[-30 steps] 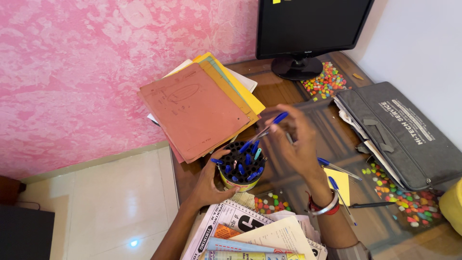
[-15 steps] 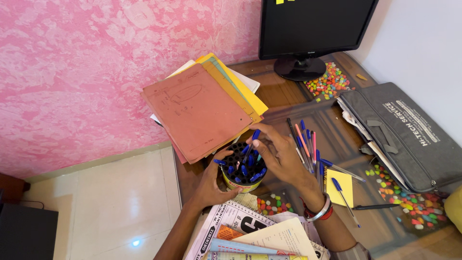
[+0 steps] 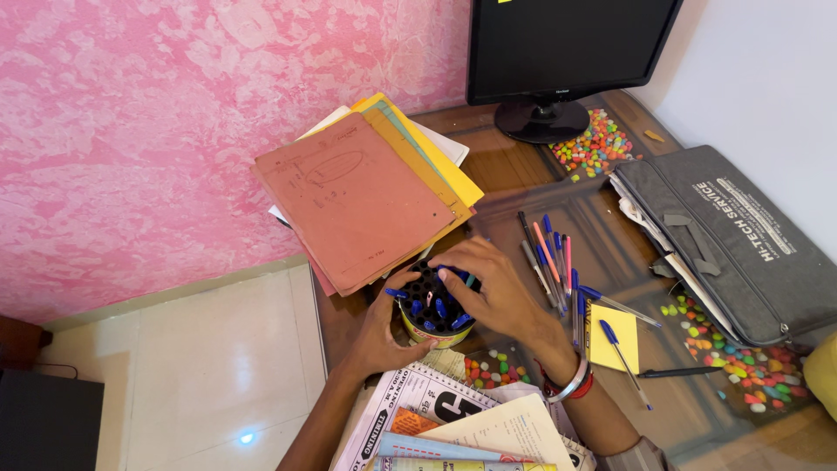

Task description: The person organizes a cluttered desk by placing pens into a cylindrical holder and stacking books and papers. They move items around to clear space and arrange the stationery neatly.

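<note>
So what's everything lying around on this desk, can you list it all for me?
pen holder: one, round, black top with holes, several blue pens standing in it, near desk edge
loose pens: a bunch, blue, pink and dark, lying on the desk right of the holder
sticky note pad: one, yellow, with a blue pen across it
folders: a stack, reddish on top, yellow below, far left corner
monitor: one, black, at the back
bag: one, grey, flat, right side
coloured pebbles: many, mixed colours, under the glass top
papers and booklets: a pile, near edge
left hand: gripping the holder's side
right hand: resting over the holder's top
</note>
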